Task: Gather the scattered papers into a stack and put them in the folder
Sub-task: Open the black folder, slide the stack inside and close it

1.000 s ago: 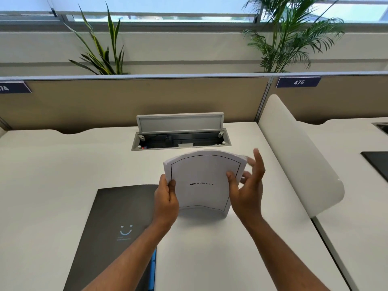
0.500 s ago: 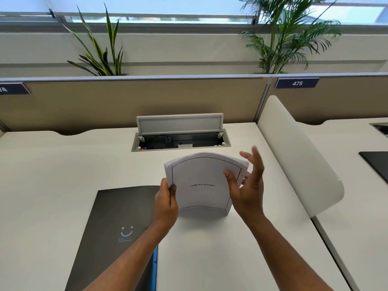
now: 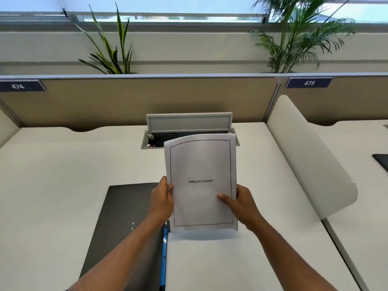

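Head view: your left hand (image 3: pixel 161 201) and right hand (image 3: pixel 243 204) grip the gathered paper stack (image 3: pixel 201 181); the closed dark folder (image 3: pixel 126 223) awaits it.

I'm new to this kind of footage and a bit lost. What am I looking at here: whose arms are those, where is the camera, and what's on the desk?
There is no machine here: these are a person's own two arms, filmed by a wide-angle camera worn on their head, looking forward and down. There is only this one view.

The left hand and right hand each grip a side edge of a stack of papers, held upright just above the white desk. The top sheet reads "BIBLIOGRAPHY".

On the desk, to the left of the papers, lies a closed dark folder. Behind the papers is an open cable hatch set into the desk. Beyond stand a partition and two plants.
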